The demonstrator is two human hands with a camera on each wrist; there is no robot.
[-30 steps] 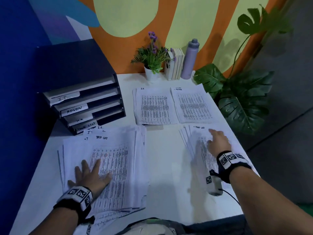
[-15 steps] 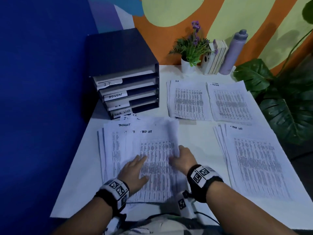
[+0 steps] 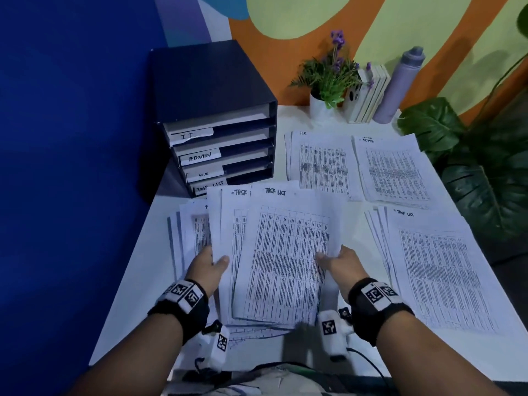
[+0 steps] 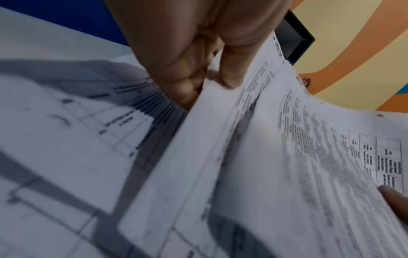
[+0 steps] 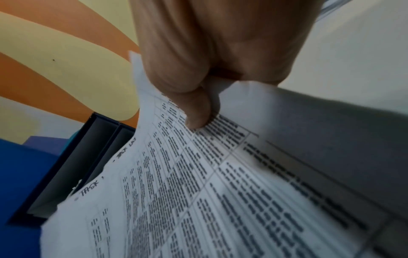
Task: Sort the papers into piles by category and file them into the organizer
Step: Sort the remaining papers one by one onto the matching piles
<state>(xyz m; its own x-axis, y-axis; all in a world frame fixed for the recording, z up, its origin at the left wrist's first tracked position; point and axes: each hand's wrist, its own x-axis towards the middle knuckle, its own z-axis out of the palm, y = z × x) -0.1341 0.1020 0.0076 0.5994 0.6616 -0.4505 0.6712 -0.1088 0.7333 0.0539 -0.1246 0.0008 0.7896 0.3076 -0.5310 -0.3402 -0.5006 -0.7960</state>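
A sheaf of printed sheets headed "TASK LIST" (image 3: 283, 261) is lifted off the unsorted pile (image 3: 191, 238) at the table's near left. My left hand (image 3: 210, 265) pinches its left edge, thumb on top (image 4: 229, 76). My right hand (image 3: 337, 261) pinches its right edge, thumb pressed on the print (image 5: 196, 113). Three sorted piles lie flat: "H.R" (image 3: 320, 164), "ADMIN" (image 3: 391, 170) and "TASK LIST" (image 3: 434, 267). The dark organizer (image 3: 217, 121) stands at the back left, its shelves labelled IT, ADMIN, H.R and TASK LIST.
A small potted plant (image 3: 328, 81), a few upright books (image 3: 368, 92) and a grey bottle (image 3: 400, 84) line the back edge of the white table (image 3: 154, 295). A large leafy plant (image 3: 471, 167) stands off the right side. A blue wall borders the left.
My right hand came over from the right pile to the unsorted pile. Both hands then took hold of a sheaf of sheets and raised it off the pile.
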